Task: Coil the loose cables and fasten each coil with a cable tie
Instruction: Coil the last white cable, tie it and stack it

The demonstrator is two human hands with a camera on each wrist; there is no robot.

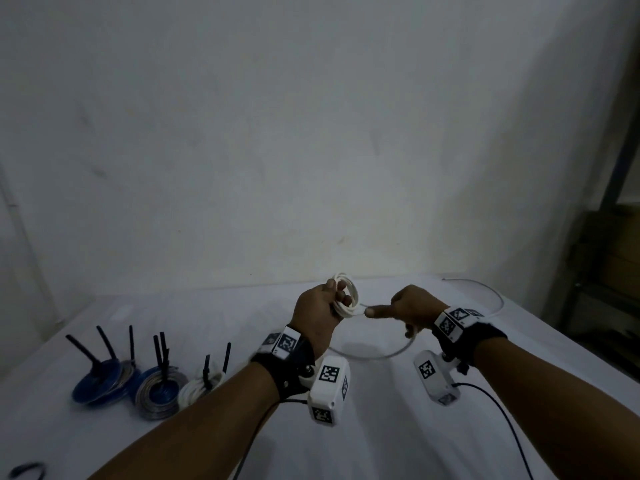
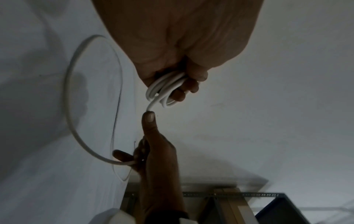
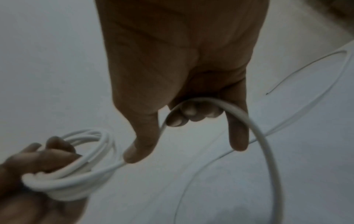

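A: Why does the left hand [image 1: 317, 315] keep the thin white plastic-coated cable [image 1: 346, 296] so high over the white cloth-covered table [image 1: 207, 317]?

B: Its fingers are curled round the few small loops already made, so they cannot spring open. I think holding them up lets the loose part hang free and not twist.

A: And the right hand [image 1: 410, 311]?

B: It is just beside the loops. The cable runs under its curled middle fingers and is pinched near the thumb tip; the little finger stands out straight. I judge it feeds the next turn toward the coil.

A: How much is left?

B: A wide arc lies on the table below and behind the right hand, so several turns remain, then a tie.

A: The bundles at the left?

B: Blue, grey and white finished coils [image 1: 152, 389], each with black cable ties [image 1: 104, 348] standing up, set well apart from the work.
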